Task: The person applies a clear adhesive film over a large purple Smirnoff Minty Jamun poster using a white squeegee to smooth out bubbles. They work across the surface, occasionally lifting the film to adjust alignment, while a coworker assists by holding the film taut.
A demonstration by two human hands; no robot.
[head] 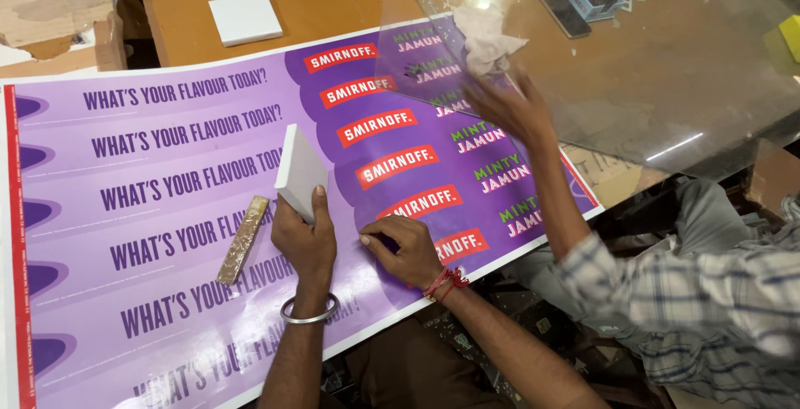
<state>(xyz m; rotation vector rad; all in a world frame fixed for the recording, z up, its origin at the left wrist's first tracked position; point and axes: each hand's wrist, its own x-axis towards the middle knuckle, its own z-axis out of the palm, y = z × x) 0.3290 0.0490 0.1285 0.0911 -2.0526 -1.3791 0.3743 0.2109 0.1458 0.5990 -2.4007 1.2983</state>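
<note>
A large purple printed sheet [167,234] with rows of lettering and red labels covers the wooden table. My left hand [305,242], with a metal bangle on its wrist, holds a white rectangular block [300,171] upright on the sheet. My right hand [406,249], with a red thread on its wrist, rests just right of it. Its fingers are curled and their tips press down on the sheet near a red label. I see nothing held in that hand.
A co-worker in a checked shirt reaches in from the right; their hand [510,109] rubs a pale cloth [487,38] on a clear plastic pane [667,67]. A golden-brown strip [243,240] lies on the sheet. A white square tile [244,18] and cardboard [50,0] lie behind.
</note>
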